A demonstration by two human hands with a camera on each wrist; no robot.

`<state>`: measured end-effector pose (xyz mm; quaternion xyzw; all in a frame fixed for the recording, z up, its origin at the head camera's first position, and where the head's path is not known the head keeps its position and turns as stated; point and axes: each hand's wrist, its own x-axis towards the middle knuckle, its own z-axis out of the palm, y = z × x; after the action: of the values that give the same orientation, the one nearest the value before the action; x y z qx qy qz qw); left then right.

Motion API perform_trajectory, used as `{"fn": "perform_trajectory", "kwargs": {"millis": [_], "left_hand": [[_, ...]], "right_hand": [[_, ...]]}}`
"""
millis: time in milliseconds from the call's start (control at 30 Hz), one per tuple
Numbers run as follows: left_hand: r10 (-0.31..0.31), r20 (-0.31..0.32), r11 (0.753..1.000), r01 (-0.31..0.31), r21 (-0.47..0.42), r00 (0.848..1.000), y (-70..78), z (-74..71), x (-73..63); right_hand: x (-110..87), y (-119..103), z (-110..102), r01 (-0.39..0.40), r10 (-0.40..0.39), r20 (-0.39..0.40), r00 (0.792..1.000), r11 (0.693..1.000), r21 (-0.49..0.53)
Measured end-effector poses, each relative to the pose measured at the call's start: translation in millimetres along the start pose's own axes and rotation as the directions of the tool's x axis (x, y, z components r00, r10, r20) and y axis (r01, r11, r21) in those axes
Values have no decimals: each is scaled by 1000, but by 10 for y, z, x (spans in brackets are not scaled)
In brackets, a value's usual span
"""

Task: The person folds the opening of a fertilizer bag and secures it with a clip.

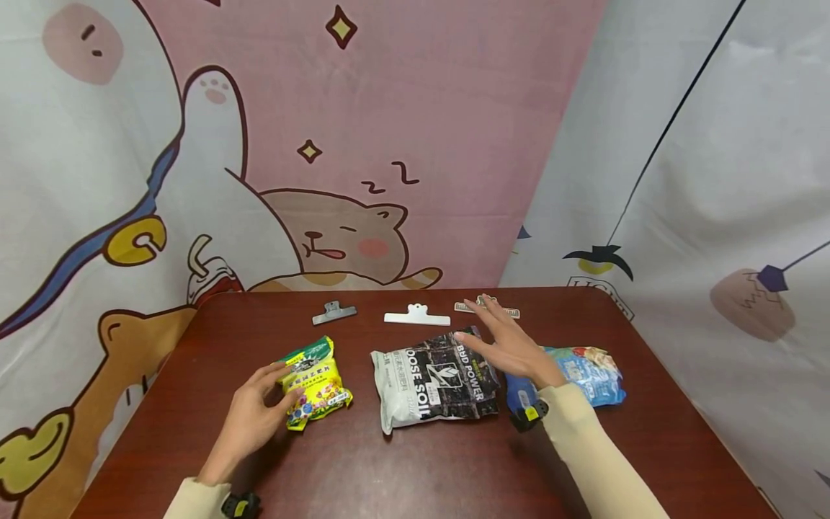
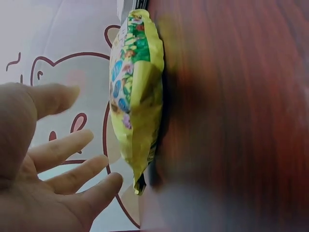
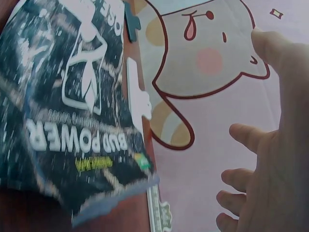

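My left hand [image 1: 254, 407] hovers at the left side of a yellow packet [image 1: 318, 382] with a green top and flower print. In the left wrist view, the loosely spread fingers [image 2: 87, 174] stand apart from the packet [image 2: 137, 101]. My right hand [image 1: 509, 346] is raised above the right end of a black and white "BUD POWER" soil bag [image 1: 431, 378]. Its fingers are extended and hold nothing; the right wrist view shows a gap between them and the bag [image 3: 72, 106]. Partly behind my right wrist lies a blue packet [image 1: 590, 376].
Along the back of the brown table [image 1: 363, 476] lie a grey clip [image 1: 334, 312], a white clip [image 1: 417, 315] and a patterned ruler-like clip [image 1: 509, 313], partly covered by my right fingers. A cartoon-printed cloth [image 1: 415, 94] hangs behind the table.
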<state>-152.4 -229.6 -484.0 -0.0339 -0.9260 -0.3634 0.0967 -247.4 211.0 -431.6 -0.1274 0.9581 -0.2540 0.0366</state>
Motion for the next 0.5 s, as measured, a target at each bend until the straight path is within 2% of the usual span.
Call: {"fn": "perform_trajectory", "kwargs": {"millis": [267,500], "left_hand": [[-47,-29,997,46,-54,998,-7,37,-13],[-94,-4,992,94,-85,996,15,72,-30]], "right_hand": [[133,-228,47,56,-60,58,996,996,75],[247,-393,113,70,-85,128,988,991,113]]}}
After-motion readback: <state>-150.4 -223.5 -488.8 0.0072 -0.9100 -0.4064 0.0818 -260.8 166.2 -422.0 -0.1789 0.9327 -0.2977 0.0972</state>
